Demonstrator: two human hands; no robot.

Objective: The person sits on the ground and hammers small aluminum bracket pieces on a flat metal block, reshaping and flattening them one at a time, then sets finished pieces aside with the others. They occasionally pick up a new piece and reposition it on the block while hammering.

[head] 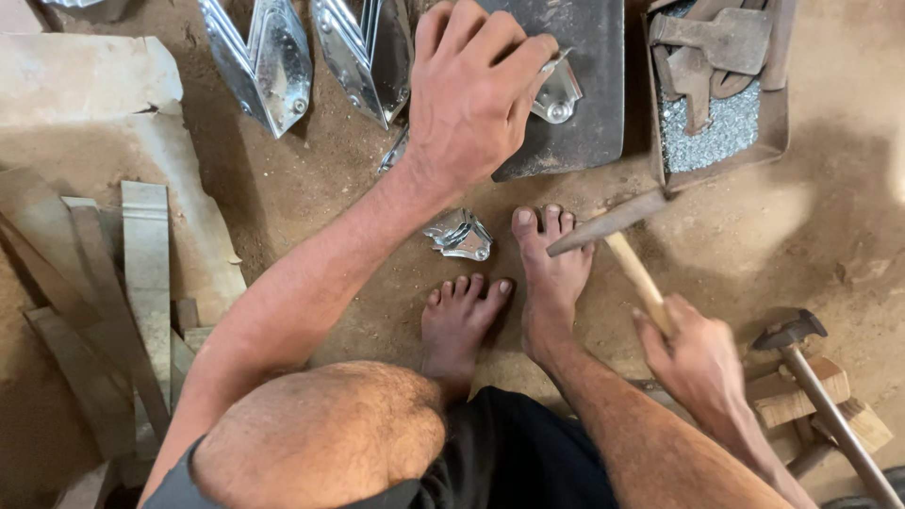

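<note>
Left hand (pixel 471 94): pinching a small shiny metal piece (pixel 558 92) on the dark steel plate (pixel 584 104).
Right hand (pixel 696 358): grip clenched round a hammer (pixel 617 236).
Around: tray of rivets (pixel 721 132), spare hammer (pixel 820 396), folded metal pieces (pixel 459 236) by the bare feet (pixel 509 292).

head cam | looks straight down | close over dirt floor (pixel 311 188)

1. The left hand (pixel 474 90) reached forward and away from the body, back of the hand facing up, fingers curled down with thumb and fingertips pinched together.
2. The left forearm ran straight from the lower left, crossing above the bent bare knee.
3. The right hand (pixel 693 353) sat low at the right, near the body, closed in a fist-like grip, knuckles upward.
4. The right forearm angled in from the bottom edge.
5. Both bare feet lay flat between the arms, toes pointing forward.
</note>
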